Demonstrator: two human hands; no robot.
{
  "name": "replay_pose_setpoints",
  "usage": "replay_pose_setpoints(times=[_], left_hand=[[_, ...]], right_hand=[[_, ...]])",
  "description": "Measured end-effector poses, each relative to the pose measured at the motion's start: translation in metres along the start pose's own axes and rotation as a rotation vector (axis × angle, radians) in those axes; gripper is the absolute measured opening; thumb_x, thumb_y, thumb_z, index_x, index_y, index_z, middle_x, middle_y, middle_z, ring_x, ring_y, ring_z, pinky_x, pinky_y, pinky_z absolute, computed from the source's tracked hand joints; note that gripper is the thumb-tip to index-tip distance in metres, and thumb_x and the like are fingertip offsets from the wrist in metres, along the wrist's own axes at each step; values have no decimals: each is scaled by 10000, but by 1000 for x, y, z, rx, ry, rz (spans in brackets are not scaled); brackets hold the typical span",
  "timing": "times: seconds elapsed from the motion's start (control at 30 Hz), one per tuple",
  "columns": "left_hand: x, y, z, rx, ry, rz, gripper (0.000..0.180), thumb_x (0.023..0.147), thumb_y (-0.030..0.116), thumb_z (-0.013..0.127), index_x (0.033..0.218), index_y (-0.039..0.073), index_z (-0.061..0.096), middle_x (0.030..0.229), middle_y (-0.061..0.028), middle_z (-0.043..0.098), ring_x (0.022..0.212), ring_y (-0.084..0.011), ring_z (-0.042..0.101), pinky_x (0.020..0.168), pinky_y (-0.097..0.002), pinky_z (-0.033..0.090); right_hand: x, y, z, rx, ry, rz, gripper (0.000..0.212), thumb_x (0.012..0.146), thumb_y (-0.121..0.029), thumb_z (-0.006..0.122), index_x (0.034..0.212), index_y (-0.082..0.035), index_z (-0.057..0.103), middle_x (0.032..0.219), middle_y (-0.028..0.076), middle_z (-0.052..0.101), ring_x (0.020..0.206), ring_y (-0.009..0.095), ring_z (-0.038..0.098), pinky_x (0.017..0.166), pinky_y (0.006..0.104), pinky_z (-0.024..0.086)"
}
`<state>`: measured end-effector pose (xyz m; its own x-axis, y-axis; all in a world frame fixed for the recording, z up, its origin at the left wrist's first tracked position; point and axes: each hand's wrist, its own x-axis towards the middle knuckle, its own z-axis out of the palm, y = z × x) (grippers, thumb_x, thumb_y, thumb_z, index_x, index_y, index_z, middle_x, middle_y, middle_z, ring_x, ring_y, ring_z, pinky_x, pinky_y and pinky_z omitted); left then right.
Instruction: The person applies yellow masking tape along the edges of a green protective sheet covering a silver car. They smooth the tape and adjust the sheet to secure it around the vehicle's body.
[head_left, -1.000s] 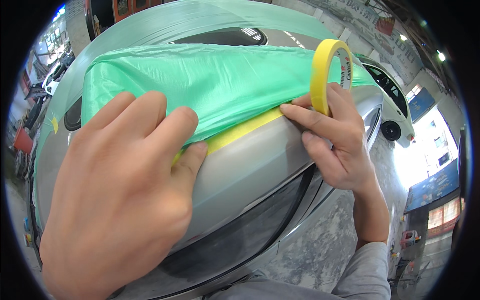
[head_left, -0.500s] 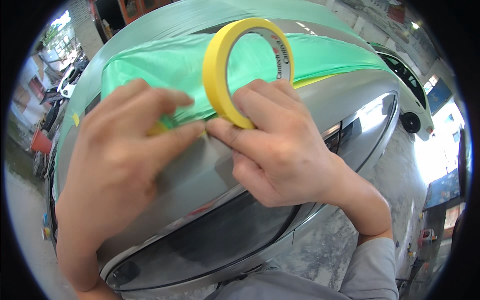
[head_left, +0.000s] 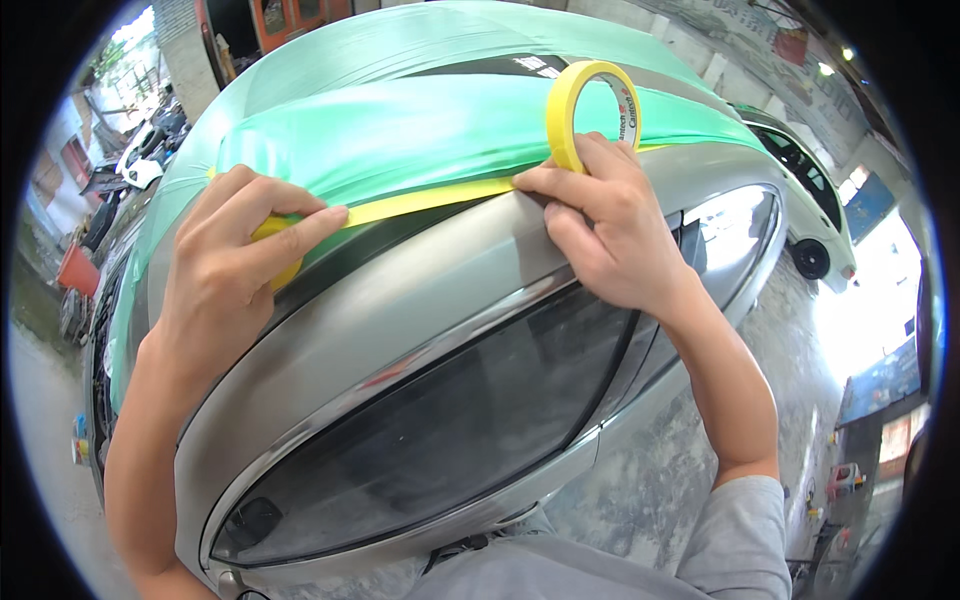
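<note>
- Yellow masking tape roll (head_left: 590,112): stands on edge at the upper middle of the view, on the car's silver body panel (head_left: 440,290), held in the right hand (head_left: 610,235).
- Right hand: fingers closed around the lower part of the roll, fingertips (head_left: 530,182) pressing down at the point where the tape leaves the roll. Forearm comes up from the lower right; grey sleeve (head_left: 745,530) at the elbow.
- Tape strip (head_left: 430,203): a yellow band runs from the roll leftwards to the left hand, lying along the lower edge of the green masking film (head_left: 420,135) where film meets the silver panel.
- Left hand (head_left: 235,265): fingers extended and held together, not gripping; index fingertip (head_left: 335,213) rests on the left end of the strip. Yellow shows under the fingers (head_left: 280,250); cannot tell whether it is tape or something else.
- Green masking film: covers the upper part of the car from the left edge across to the right, creased, with a dark gap (head_left: 500,66) near the top.
- Below the hands: dark tinted glass (head_left: 430,430) framed by a bright chrome trim line (head_left: 420,345).
- Surroundings: a white car (head_left: 810,215) to the right on a concrete floor (head_left: 640,480); workshop clutter at the far left, blurred by the lens rim.
</note>
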<state>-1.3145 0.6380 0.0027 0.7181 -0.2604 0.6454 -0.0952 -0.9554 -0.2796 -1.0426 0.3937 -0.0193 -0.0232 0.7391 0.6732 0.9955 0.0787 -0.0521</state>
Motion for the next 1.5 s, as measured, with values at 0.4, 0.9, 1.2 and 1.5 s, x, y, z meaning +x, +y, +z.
replay_pose_setpoints(times=[0.4,0.9,1.2,1.5], left_hand=[[-51,-1,-24,-59,-25,21,399,794,-102,732,1136,46,873,1089,-60,704,1011,-271,651,880,-414,562],[-42,14,-32,0,-108,-50,301,794,49,763,1080,11,852,1079,-70,674,928,-250,642,836,-402,544],[-41,15,-29,3,-141,-52,331,791,92,747,1093,7,854,1091,-71,676,910,-238,626,819,-389,530],[-40,13,-30,25,-203,-41,331,791,105,749,1088,3,853,1087,-75,681,917,-242,620,816,-386,529]], right_hand=[[14,-45,11,-220,24,210,336,901,-99,590,1093,-14,852,916,178,672,962,371,624,927,488,487],[10,-44,15,-151,59,220,281,921,-36,617,1111,-14,822,1009,136,733,1014,345,644,969,466,476],[10,-44,19,-182,71,187,292,916,-24,634,1131,-2,831,1060,152,753,1037,362,654,976,470,485],[13,-58,29,-131,62,139,295,902,-11,655,1132,-10,840,1082,156,756,1030,360,667,967,467,497]])
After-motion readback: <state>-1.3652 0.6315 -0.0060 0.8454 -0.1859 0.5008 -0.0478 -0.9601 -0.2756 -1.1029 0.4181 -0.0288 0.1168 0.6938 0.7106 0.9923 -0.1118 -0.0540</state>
